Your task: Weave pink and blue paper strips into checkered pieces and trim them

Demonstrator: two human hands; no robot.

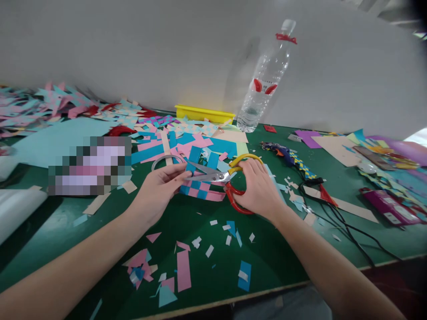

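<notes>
My right hand (262, 186) grips a pair of scissors (218, 175) with one yellow and one red handle loop. The blades are parted and point left, across a woven paper piece (198, 190) in blue and pink checks. Between the thumb and fingers of my left hand (163, 180) the left edge of that woven paper is pinched. Loose blue strips stick up from its top. Just behind my left hand lies a roll of tape (165, 161), partly covered by the fingers.
Paper scraps (183, 269) litter the green table (116, 249). A clear bottle (263, 84) leans near the grey wall, beside a yellow tray (204, 114). To the right are a glue gun (283, 153) with black cable and a purple box (388, 206). A blurred-out rectangle (91, 169) lies left.
</notes>
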